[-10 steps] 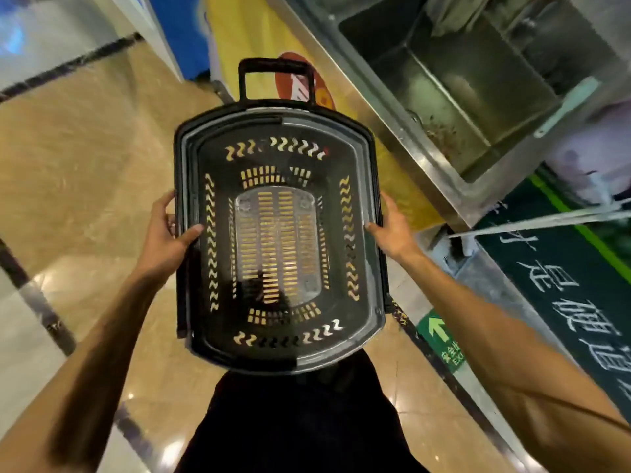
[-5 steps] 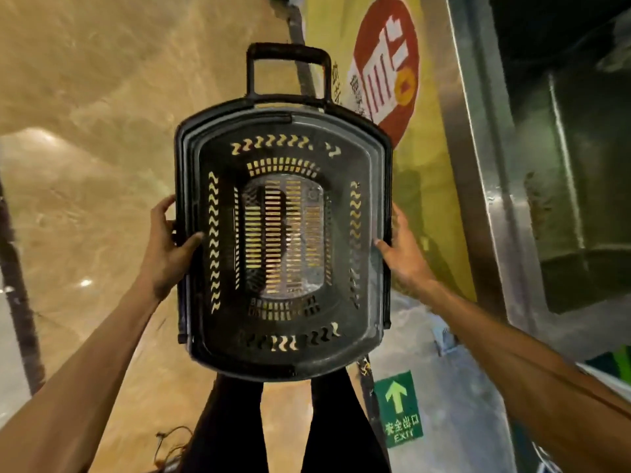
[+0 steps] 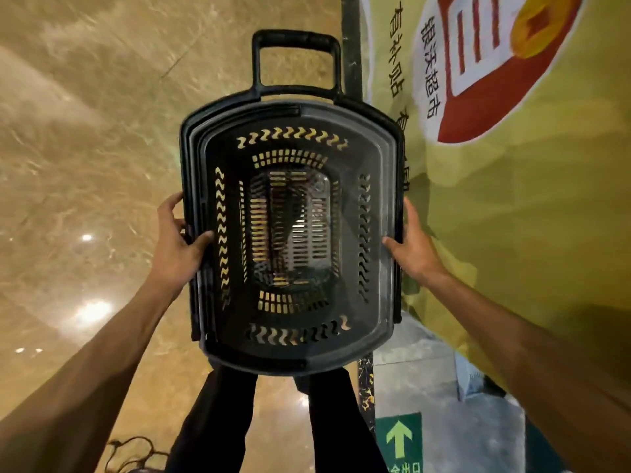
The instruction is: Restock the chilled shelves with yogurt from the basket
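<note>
Left hand (image 3: 177, 244) grips the left rim of the basket (image 3: 293, 107), thumb hooked inside. Basket sits between both hands, open top up, long axis running away from the body, handle pointing away. Right hand (image 3: 415, 247) clamps the right rim. Right of that hand, yellow floor graphic (image 3: 532, 206) with Chinese characters; nearer, green arrow sign (image 3: 399, 442).

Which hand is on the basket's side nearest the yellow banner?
The right hand, gripping the basket rim beside the yellow banner; the left hand grips the opposite rim over tan floor.
</note>
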